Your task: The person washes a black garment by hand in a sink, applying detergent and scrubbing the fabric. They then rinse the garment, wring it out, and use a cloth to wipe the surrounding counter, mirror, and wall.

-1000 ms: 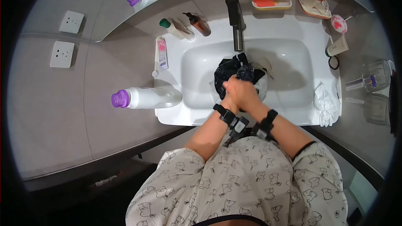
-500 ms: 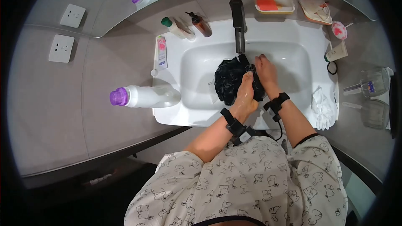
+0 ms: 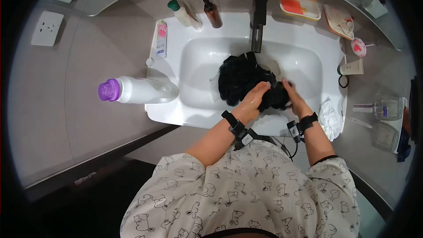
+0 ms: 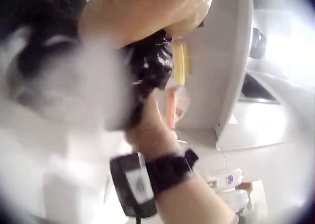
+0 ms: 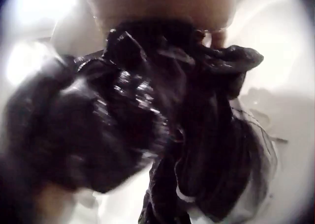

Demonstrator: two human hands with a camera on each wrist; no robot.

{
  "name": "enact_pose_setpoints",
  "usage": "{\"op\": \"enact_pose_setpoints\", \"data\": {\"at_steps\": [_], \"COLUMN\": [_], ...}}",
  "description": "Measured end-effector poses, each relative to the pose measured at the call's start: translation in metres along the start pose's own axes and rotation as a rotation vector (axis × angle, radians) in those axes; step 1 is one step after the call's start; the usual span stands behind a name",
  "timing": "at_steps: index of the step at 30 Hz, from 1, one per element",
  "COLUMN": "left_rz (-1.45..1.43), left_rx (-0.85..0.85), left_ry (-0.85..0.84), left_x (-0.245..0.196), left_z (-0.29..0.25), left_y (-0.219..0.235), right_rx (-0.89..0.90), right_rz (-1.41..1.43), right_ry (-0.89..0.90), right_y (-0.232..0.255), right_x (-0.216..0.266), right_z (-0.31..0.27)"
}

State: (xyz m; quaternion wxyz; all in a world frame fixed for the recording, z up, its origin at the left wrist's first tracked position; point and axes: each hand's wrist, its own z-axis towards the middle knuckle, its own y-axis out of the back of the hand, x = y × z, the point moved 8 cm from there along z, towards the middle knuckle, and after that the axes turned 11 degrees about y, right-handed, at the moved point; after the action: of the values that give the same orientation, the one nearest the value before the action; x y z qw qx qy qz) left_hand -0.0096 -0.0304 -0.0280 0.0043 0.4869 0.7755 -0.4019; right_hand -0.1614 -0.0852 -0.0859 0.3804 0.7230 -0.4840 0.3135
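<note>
A bundle of wet black cloth, shiny and crumpled, lies in the white sink under the faucet, its near right end raised between the hands. My left hand grips that end from the left. On its other side my right hand holds the same bunch, a short gap from the left. In the right wrist view the black cloth hangs in wet folds below the fingers. The left wrist view shows the black cloth between both hands, partly blurred. A pale item pokes out behind the bundle.
A dark faucet stands over the bundle. Left on the rim are a purple-capped white jug, a toothpaste box, and two bottles, including a brown pump bottle. A crumpled white packet and a tube sit right.
The hands, earlier together on the cloth, have moved apart. The right hand left the bundle's far side, came nearer the body and took its near right end. The camera view has tilted slightly.
</note>
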Motion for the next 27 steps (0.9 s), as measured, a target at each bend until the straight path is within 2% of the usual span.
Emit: {"op": "enact_pose_setpoints", "data": {"at_steps": [1,2,3,4,5,6,7,9,10,11,13,14,15,16,17,18,19,20,21,22,23,25,26,27], "left_rz": [-0.017,0.138,0.294,0.433,0.250,0.067,-0.112,-0.586,-0.611,-0.474,-0.231,-0.218,-0.464,-0.464,-0.205,0.058,0.064,-0.313,-0.692,-0.709,-0.459,-0.219,-0.112,-0.707], "left_rx": [0.004,0.083,0.158,0.184,0.138,0.096,0.056,0.288,0.261,0.254,0.048,-0.084,-0.086,-0.077,-0.061,-0.049,-0.046,0.059,0.158,0.725,0.502,0.403,-0.075,0.216], "left_ry": [0.001,-0.011,-0.028,-0.008,0.204,0.214,0.226,0.101,-0.002,-0.052,-0.005,-0.132,-0.085,-0.080,-0.187,-0.288,-0.284,-0.160,-0.024,-0.234,-0.345,-0.520,-0.469,-0.109], "left_x": [0.007,0.016,0.024,0.032,0.048,0.043,0.036,-0.007,-0.028,-0.041,-0.025,-0.021,-0.007,0.009,0.015,0.014,0.004,-0.001,0.001,0.015,0.015,0.003,0.017,0.024], "left_z": [0.005,0.008,0.009,0.005,0.000,0.001,0.004,0.009,0.009,0.009,0.025,0.040,0.044,0.044,0.043,0.041,0.033,0.031,0.029,0.056,0.042,0.063,0.070,0.061], "left_y": [0.005,-0.002,-0.010,-0.019,-0.013,-0.002,0.010,0.018,0.030,0.034,0.044,0.048,0.032,0.026,0.020,0.014,0.015,0.019,0.018,0.036,0.049,0.047,0.069,0.036], "right_rx": [0.189,0.372,0.110,0.067,0.029,0.005,0.012,0.248,0.329,0.370,0.362,0.191,-0.007,-0.184,-0.347,-0.323,-0.303,-0.189,-0.026,-0.023,0.003,0.033,-0.066,-0.257], "right_rz": [0.417,0.664,0.585,0.426,0.266,0.225,0.221,-0.289,-0.331,-0.442,-0.560,-0.600,-0.600,-0.616,-0.536,-0.536,-0.532,-0.505,-0.340,-0.336,-0.331,-0.319,-0.478,-0.416], "right_ry": [-0.291,-0.284,-0.114,0.106,0.327,0.394,0.399,0.808,0.714,0.851,0.878,0.856,0.691,0.669,0.700,0.759,0.818,0.804,0.777,0.768,0.790,0.854,0.816,0.770], "right_y": [-0.027,-0.052,-0.044,-0.037,-0.031,-0.032,-0.036,-0.063,-0.080,-0.096,-0.108,-0.096,-0.073,-0.044,-0.019,-0.027,-0.039,-0.061,-0.093,-0.099,-0.108,-0.117,-0.094,-0.066], "right_x": [-0.011,-0.001,0.002,0.020,0.039,0.086,0.108,0.160,0.165,0.164,0.154,0.148,0.144,0.143,0.142,0.127,0.135,0.126,0.127,0.124,0.122,0.129,0.131,0.133], "right_z": [-0.025,-0.028,-0.006,0.015,0.030,0.015,0.008,-0.030,-0.061,-0.086,-0.093,-0.069,-0.036,-0.001,0.018,0.023,0.016,-0.002,-0.034,-0.035,-0.036,-0.024,0.003,0.023]}}
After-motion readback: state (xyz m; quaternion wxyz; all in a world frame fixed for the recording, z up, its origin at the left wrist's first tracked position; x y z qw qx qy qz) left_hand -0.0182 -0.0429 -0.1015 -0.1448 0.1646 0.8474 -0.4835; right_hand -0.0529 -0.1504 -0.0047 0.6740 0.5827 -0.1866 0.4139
